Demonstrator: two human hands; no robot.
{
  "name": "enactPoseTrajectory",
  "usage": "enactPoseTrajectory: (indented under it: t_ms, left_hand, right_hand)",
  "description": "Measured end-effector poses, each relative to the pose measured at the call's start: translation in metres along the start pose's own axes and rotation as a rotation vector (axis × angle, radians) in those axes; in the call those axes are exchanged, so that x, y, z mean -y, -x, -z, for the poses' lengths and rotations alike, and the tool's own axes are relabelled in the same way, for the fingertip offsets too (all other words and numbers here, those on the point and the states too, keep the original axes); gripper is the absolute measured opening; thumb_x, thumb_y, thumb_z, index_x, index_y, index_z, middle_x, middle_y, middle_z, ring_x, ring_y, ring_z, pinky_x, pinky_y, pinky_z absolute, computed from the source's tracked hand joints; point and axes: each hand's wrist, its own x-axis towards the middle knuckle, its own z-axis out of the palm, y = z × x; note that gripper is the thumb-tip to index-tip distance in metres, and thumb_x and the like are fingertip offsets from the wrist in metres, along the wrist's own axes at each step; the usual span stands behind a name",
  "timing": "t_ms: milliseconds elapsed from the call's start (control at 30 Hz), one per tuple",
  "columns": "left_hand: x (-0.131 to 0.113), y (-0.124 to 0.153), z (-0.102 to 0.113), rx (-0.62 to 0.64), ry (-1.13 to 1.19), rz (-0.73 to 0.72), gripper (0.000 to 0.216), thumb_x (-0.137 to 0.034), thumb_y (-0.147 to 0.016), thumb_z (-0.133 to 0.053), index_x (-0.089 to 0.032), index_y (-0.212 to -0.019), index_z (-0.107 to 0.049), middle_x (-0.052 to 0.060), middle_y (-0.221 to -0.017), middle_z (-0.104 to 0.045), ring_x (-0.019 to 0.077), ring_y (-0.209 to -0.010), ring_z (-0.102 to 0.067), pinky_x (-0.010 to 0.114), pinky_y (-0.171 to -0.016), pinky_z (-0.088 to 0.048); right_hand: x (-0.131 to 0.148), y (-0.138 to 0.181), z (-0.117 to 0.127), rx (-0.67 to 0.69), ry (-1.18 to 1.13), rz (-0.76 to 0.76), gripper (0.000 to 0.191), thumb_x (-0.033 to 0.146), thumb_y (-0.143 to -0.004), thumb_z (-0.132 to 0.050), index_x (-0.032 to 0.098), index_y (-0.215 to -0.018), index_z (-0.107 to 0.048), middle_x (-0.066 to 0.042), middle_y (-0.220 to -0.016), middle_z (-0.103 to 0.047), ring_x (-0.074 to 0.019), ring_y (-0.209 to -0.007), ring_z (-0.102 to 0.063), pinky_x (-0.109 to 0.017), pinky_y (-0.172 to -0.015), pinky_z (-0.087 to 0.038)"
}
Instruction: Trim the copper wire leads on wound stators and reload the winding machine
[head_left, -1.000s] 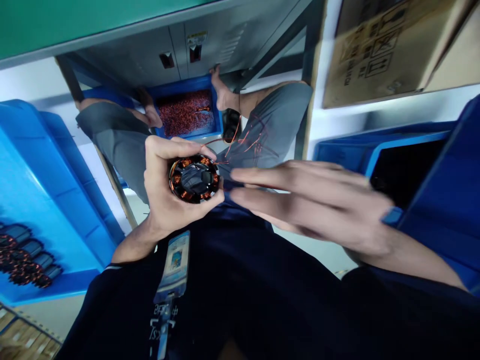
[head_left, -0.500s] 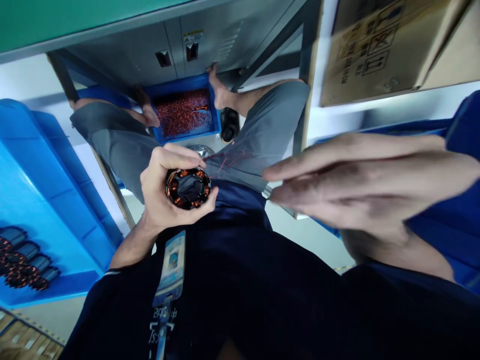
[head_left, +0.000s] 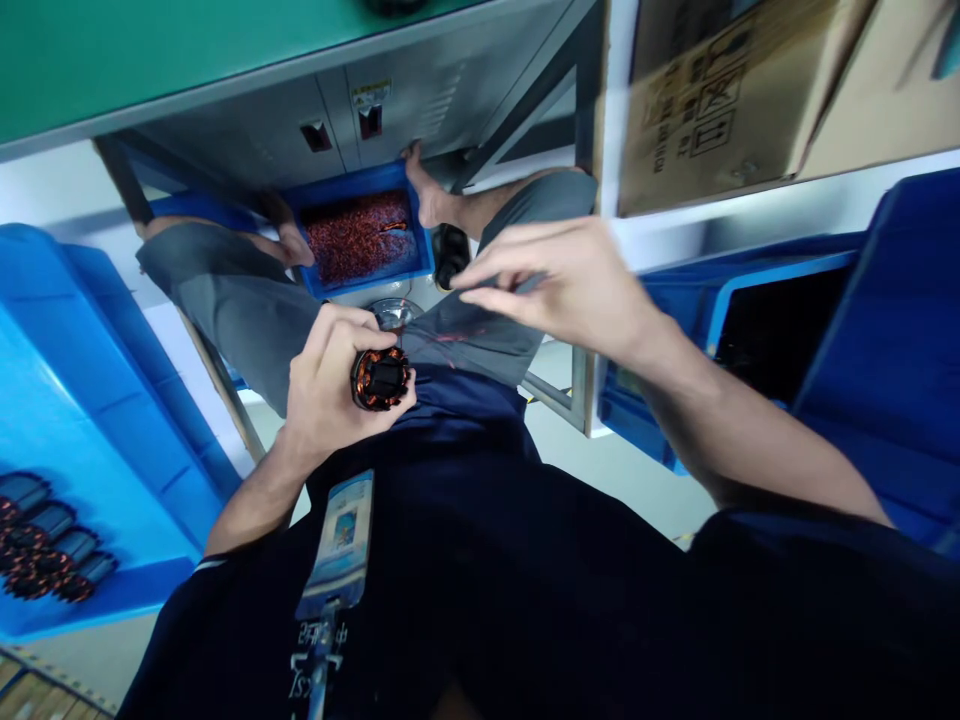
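My left hand (head_left: pixel 326 385) is wrapped round a motor stator (head_left: pixel 381 378), a dark ring with copper windings, its open end facing up. To its right, over my thigh, my right hand (head_left: pixel 547 275) has thumb and forefinger drawn together in a pinch; whether anything thin is between the tips cannot be made out. Several short reddish wire bits (head_left: pixel 454 350) lie on my grey trousers below it. Several more stators (head_left: pixel 52 540) lie in a light blue bin (head_left: pixel 112 350) on my left.
Between my feet stands a blue tray (head_left: pixel 375 287) full of copper-coloured scraps. A clear round dish (head_left: pixel 394 310) is just behind my left hand. Ahead are a green bench top (head_left: pixel 187 50) and grey cabinet (head_left: pixel 247 130). Blue bins (head_left: pixel 885 400) and a cardboard box (head_left: pixel 735 110) are on the right.
My right hand has moved away from the camera and left, from flat fingers to a pinch. My left hand has shifted slightly right, tilting the stator it holds.
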Motion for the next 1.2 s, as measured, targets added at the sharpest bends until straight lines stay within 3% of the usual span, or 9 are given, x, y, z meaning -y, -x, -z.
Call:
enactPoseTrajectory:
  t_ms: [67, 200, 400, 600, 733, 833, 900, 1067, 1200]
  left_hand:
    - [-0.001, 0.004, 0.002, -0.001, -0.061, 0.016, 0.048, -0.030, -0.089, -0.096, -0.030, -0.129, -0.069, 0.005, -0.116, -0.070, 0.0246, -0.107, -0.077, 0.037, -0.082, -0.066]
    - [-0.014, 0.001, 0.006, 0.004, -0.093, -0.031, 0.047, -0.041, -0.096, -0.097, -0.032, -0.133, -0.070, 0.005, -0.120, -0.064, 0.0222, -0.106, -0.076, 0.032, -0.076, -0.064]
    - [-0.034, -0.014, 0.015, -0.042, 0.012, -0.049, 0.044, -0.043, -0.092, -0.100, -0.027, -0.125, -0.075, 0.005, -0.111, -0.067, 0.0220, -0.098, -0.074, 0.037, -0.073, -0.066]
    - [-0.025, -0.034, 0.021, -0.089, 0.292, -0.050, 0.050, -0.062, -0.084, -0.103, -0.036, -0.121, -0.083, 0.001, -0.101, -0.083, 0.0266, -0.093, -0.079, 0.063, -0.100, -0.072]
    - [-0.006, -0.027, 0.003, 0.342, 0.770, 0.268, 0.066, -0.090, -0.094, -0.080, -0.028, -0.116, -0.087, 0.006, -0.097, -0.088, 0.0257, -0.077, -0.082, 0.050, -0.078, -0.075]
    - [0.009, 0.007, -0.007, 0.837, 1.045, 0.656, 0.111, -0.110, -0.098, -0.011, -0.023, -0.088, -0.079, 0.007, -0.062, -0.073, 0.0171, -0.031, -0.050, 0.040, -0.040, -0.057]
    - [0.017, 0.032, -0.003, 0.706, 0.909, 0.629, 0.116, -0.104, -0.098, 0.009, -0.028, -0.088, -0.078, 0.001, -0.050, -0.061, 0.0142, -0.025, -0.037, 0.035, -0.035, -0.049]
    - [0.017, 0.038, 0.021, 0.215, 0.401, 0.336, 0.078, -0.107, -0.087, -0.070, -0.036, -0.114, -0.084, 0.005, -0.104, -0.089, 0.0334, -0.102, -0.089, 0.055, -0.092, -0.076]
    - [0.002, -0.008, 0.017, 0.303, 0.321, 0.190, 0.058, -0.082, -0.081, -0.098, -0.037, -0.114, -0.083, 0.002, -0.117, -0.090, 0.0339, -0.115, -0.087, 0.065, -0.117, -0.068]
  right_hand:
    - [0.025, 0.002, 0.002, -0.064, 0.018, 0.003, 0.045, 0.038, -0.109, -0.086, 0.022, -0.151, -0.084, -0.011, -0.137, -0.087, -0.0187, -0.091, -0.080, -0.034, -0.085, -0.066]
    - [0.069, 0.000, -0.013, 0.246, -0.028, 0.002, 0.066, 0.020, -0.118, -0.051, 0.018, -0.184, -0.048, -0.015, -0.174, -0.068, -0.0275, -0.145, -0.076, -0.041, -0.116, -0.066]
    - [0.075, -0.003, -0.015, 0.354, 0.010, -0.077, 0.037, 0.025, -0.123, -0.048, 0.020, -0.157, -0.061, -0.001, -0.092, -0.075, -0.0190, -0.073, -0.069, -0.033, -0.077, -0.057]
    - [0.080, -0.016, 0.021, 0.435, -0.109, 0.079, 0.024, 0.038, -0.127, -0.051, 0.026, -0.111, -0.064, 0.001, -0.091, -0.066, -0.0139, -0.075, -0.058, -0.030, -0.076, -0.048]
    - [0.078, -0.024, 0.034, 0.543, -0.120, 0.085, 0.030, 0.033, -0.125, -0.056, 0.026, -0.096, -0.062, 0.001, -0.086, -0.060, -0.0152, -0.080, -0.057, -0.029, -0.080, -0.050]
    - [0.070, -0.009, 0.020, 0.540, -0.275, -0.099, 0.032, 0.036, -0.122, -0.063, 0.025, -0.091, -0.062, 0.002, -0.081, -0.057, -0.0150, -0.076, -0.053, -0.029, -0.076, -0.050]
    - [0.063, 0.008, 0.000, 0.470, -0.540, -0.320, 0.035, 0.046, -0.119, -0.069, 0.024, -0.092, -0.063, 0.003, -0.079, -0.056, -0.0126, -0.069, -0.049, -0.027, -0.068, -0.048]
    - [0.055, 0.037, -0.042, 0.303, -1.143, -0.786, 0.058, 0.069, -0.101, -0.089, 0.024, -0.090, -0.056, 0.006, -0.077, -0.054, -0.0082, -0.062, -0.042, -0.021, -0.053, -0.038]
    - [0.064, 0.020, -0.032, 0.374, -0.842, -0.450, 0.046, 0.064, -0.113, -0.077, 0.023, -0.096, -0.064, 0.005, -0.077, -0.059, -0.0084, -0.060, -0.044, -0.023, -0.053, -0.042]
